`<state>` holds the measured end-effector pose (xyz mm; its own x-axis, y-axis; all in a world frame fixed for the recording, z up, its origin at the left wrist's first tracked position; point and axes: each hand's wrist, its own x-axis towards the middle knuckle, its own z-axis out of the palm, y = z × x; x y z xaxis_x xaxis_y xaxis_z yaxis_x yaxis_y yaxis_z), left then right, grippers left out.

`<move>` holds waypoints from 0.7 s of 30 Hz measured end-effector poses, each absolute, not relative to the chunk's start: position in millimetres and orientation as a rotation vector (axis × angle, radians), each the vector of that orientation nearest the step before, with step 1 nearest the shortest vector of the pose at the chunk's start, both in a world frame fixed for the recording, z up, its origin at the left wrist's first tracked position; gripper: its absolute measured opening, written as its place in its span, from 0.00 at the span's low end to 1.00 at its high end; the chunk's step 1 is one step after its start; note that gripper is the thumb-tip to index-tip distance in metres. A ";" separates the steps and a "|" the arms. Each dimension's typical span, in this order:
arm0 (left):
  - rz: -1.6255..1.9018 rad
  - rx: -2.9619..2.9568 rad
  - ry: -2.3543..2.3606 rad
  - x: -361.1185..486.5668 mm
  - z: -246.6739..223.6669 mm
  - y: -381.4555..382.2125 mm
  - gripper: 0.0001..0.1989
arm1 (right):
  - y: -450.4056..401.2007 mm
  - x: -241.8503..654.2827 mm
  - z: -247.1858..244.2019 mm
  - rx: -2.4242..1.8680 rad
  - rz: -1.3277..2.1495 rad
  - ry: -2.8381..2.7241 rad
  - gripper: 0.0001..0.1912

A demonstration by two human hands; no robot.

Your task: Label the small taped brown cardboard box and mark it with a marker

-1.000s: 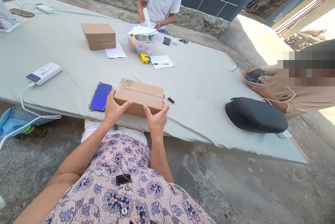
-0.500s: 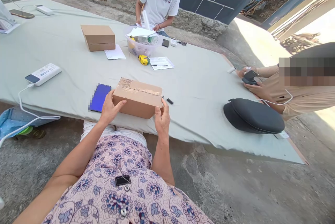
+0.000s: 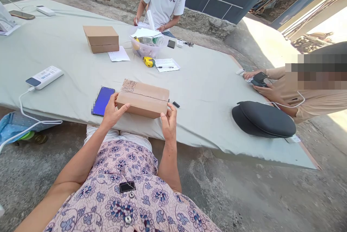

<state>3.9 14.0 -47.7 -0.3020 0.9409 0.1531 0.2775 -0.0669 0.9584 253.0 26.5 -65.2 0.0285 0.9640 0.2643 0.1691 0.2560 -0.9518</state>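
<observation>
A brown cardboard box (image 3: 143, 98) is between my two hands at the near edge of the cloth-covered table (image 3: 200, 80). Its top has a lengthwise seam and dark scribbled lines at the left end. My left hand (image 3: 112, 112) grips the left end, thumb along the near side. My right hand (image 3: 169, 120) closes on the right end, thumb at the near corner. Left of the box lies a phone (image 3: 103, 101) with a blue screen, close to my left fingers. Just past the right end is a small black object (image 3: 176, 104). The box's underside is hidden.
Further back are another cardboard box (image 3: 101, 38), a clear plastic tub (image 3: 146, 46), a yellow tape measure (image 3: 148, 61) and a paper with a pen (image 3: 167, 65). A white power bank (image 3: 45, 77) lies left, a black case (image 3: 264, 120) right. Two other people are at the table.
The box has tipped slightly towards me, showing more of its top and less of its near side. The person across has moved one hand outward over the papers.
</observation>
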 end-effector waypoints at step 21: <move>1.437 1.302 1.560 4.5 -43.7 12.1 0.26 | 24.3 247.1 -64.7 -1.232 0.792 -1.381 0.37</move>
<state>4.5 12.1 -43.7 -0.3029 0.9393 0.1613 0.2380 -0.0893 0.9671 247.1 24.3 -64.7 0.1072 0.9550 0.2766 0.2438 0.2445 -0.9385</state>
